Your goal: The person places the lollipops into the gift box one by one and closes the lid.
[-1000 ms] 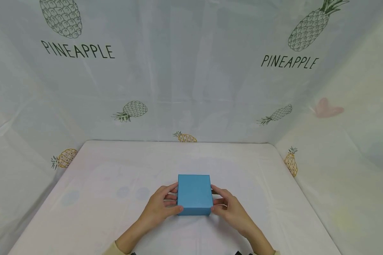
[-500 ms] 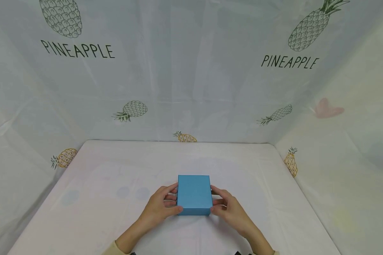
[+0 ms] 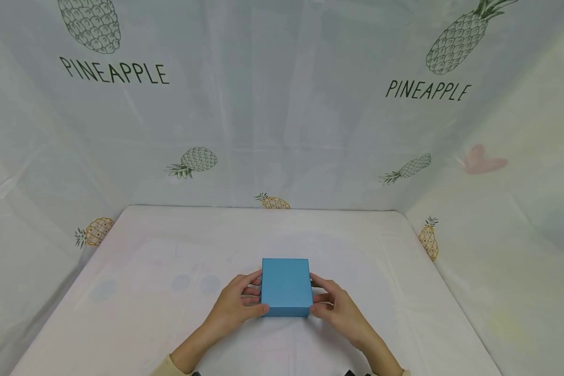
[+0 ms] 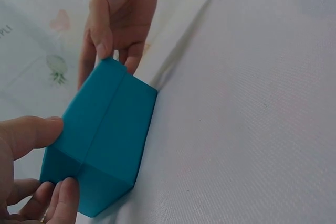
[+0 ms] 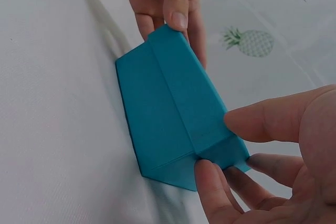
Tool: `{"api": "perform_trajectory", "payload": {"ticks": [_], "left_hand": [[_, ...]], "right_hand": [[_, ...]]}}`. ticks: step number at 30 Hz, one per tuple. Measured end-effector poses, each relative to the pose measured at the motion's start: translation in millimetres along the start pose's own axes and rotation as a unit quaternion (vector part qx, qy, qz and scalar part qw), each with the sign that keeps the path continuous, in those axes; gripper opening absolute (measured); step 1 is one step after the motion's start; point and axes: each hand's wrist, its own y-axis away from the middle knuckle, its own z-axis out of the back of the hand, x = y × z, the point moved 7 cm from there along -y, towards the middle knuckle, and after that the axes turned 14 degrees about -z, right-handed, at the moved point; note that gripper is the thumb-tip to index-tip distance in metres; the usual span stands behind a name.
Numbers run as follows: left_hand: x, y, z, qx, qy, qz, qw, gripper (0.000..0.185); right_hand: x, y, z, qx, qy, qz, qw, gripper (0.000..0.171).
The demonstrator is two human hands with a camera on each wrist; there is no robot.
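Box [image 3: 286,286], blue and square, sits flat on the counter [image 3: 145,292] near its front edge, about midway between the side walls. Its lid is on; the wrist views show the seam where the lid's skirt meets the lower body (a straight line running along the side).

The left hand [image 3: 235,305] has its grip on the box's left side: the thumb lies against the near left corner and the fingers curl against the left wall. In the left wrist view the thumb [image 4: 29,135] presses on the lid's edge while a fingertip [image 4: 64,198] touches the lower part at the corner.

The right hand [image 3: 338,308] mirrors it on the right side, its grip taken on the right wall, with the thumb at the near right corner and the fingers bent along the side. In the right wrist view one fingertip [image 5: 247,121] rests on the lid's top edge and the thumb [image 5: 215,192] presses the lower corner.

Both grips are narrow and hold the box between them; the box's underside looks to be resting on the counter cloth (whether it is lifted a hair I cannot tell).

Behind the counter hangs a pale curtain [image 3: 282,104] printed with pineapples and the word PINEAPPLE. Cream sleeve cuffs [image 3: 166,365] show at the bottom edge of the head view.
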Motion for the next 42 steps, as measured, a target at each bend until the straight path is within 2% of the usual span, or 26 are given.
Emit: {"api": "perform_trajectory", "payload": {"ticks": [10,24,29,32,36,39,42], "left_hand": [[-0.3,1.1,-0.6,0.006,-0.001,-0.001,1.0,0.087],[3.2,1.5,-2.2,0.009,0.022,0.006,0.9997,0.087],[4.5,2.6,0.7,0.021,0.012,0.011,0.9996,0.087],[4.4,3.8,10.8,0.022,-0.011,0.021,0.9995,0.084],[2.0,5.2,37.6,0.008,-0.055,0.028,0.998,0.076],[-2.9,7.3,64.4,0.002,-0.097,0.013,0.9952,0.073],[-12.3,10.5,93.4,0.002,-0.159,-0.029,0.9868,0.073]], "right_hand": [[-2.2,-0.4,-0.8,-0.002,-0.001,-0.003,1.0,0.072],[-3.5,1.0,1.6,0.006,0.003,-0.001,1.0,0.074],[-2.2,3.7,7.0,0.009,0.025,0.001,1.0,0.072],[2.3,5.6,15.2,-0.002,0.04,0.006,0.999,0.07],[9.0,7.8,31.9,-0.029,0.06,0.011,0.998,0.066],[12.2,10.5,47.8,-0.047,0.081,0.014,0.996,0.065],[16.2,15.0,65.8,-0.062,0.101,0.023,0.993,0.065]]}}
